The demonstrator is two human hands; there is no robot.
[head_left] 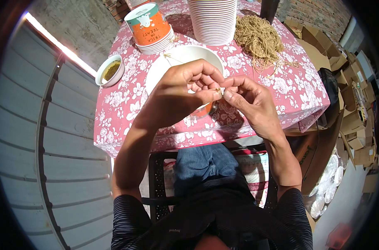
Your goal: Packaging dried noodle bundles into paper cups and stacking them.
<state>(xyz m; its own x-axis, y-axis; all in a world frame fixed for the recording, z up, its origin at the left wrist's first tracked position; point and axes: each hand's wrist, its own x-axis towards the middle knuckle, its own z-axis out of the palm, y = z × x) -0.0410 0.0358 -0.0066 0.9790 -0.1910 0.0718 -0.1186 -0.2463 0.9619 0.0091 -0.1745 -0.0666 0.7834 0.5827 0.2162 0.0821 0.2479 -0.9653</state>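
My left hand (185,85) and my right hand (252,100) meet fingertip to fingertip over the near side of a white bucket (158,68). Both pinch a short bit of tan cord (219,90); most of it is hidden by the fingers. At the bucket's far inner wall, a piece of the same tan cord shows, with a small knot. Under my hands, a strip of the bucket's orange outer wall is visible. Beyond my right hand lies a loose heap of tan cord (258,39), its strands trailing toward me.
A tall stack of white buckets (213,21) stands behind the bucket. Left of it, an upturned orange-and-green printed bucket (150,29) tops another stack. A white bowl (118,73) with brownish contents sits at the left edge of the flowered tablecloth (127,100). Cardboard boxes (351,100) crowd the right.
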